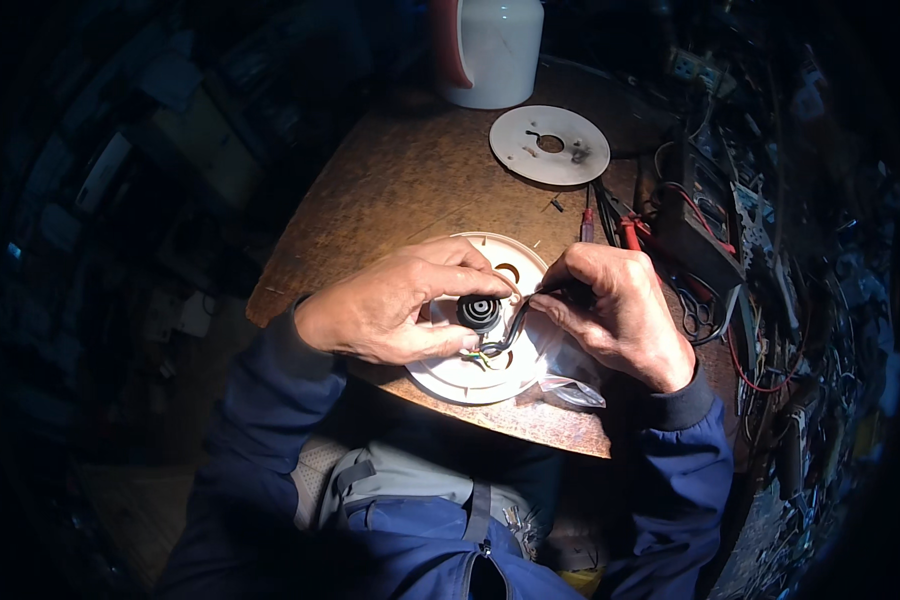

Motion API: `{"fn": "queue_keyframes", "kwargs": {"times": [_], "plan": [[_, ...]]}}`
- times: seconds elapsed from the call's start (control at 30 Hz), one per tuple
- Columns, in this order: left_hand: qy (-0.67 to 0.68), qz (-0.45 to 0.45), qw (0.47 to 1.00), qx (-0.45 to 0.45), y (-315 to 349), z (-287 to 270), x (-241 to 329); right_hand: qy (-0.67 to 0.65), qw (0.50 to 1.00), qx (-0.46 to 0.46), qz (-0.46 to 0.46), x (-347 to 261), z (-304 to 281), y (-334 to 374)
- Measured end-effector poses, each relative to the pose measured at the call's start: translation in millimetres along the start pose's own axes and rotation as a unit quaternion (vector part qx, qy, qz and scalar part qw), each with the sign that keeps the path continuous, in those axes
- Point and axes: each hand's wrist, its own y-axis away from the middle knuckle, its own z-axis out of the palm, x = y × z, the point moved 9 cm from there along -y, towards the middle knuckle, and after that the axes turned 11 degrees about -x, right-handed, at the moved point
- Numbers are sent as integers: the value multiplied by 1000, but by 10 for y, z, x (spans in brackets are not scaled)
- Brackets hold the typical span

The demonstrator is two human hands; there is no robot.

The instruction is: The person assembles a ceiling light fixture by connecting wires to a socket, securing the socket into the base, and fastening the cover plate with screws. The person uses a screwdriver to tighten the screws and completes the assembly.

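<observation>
On the wooden table in front of me lies a round white plastic base point(450, 380), its inner side up. Over its middle sits a black round connector point(480, 312) with ringed contacts. My left hand point(395, 305) closes thumb and fingers about this connector, and its index fingertip reaches the black cord beside it. Thin yellow-green and other wires point(485, 354) show below the connector. The black power cord point(518, 325) bends up from these wires to my right hand point(615, 310), which pinches it between thumb and forefinger. The rest of the cord in that hand is hidden.
A white kettle point(500, 55) with a red handle stands at the back of the table point(370, 180). Near it lies a scorched white disc point(560, 160). Screwdriver point(587, 226), scissors point(697, 316), red leads and heaped clutter fill the right. A clear plastic bag point(573, 390) lies beside the base.
</observation>
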Motion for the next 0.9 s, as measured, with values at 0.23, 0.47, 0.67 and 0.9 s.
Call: {"fn": "queue_keyframes", "kwargs": {"times": [0.23, 0.47, 0.67, 0.9], "plan": [[-40, 16, 999, 21, -6, 26, 39, 13, 999, -24, 39, 42, 11, 14], [-23, 10, 999, 36, -12, -18, 24, -2, 997, -37, 62, 85, 31, 6], [-71, 5, 996, 50, 10, -34, 110, 1, 995, -52, 86, 116, 36, 14], [-107, 31, 992, 62, 70, -12, 156, 35, 999, -19, 35, 19, 4, -5]]}}
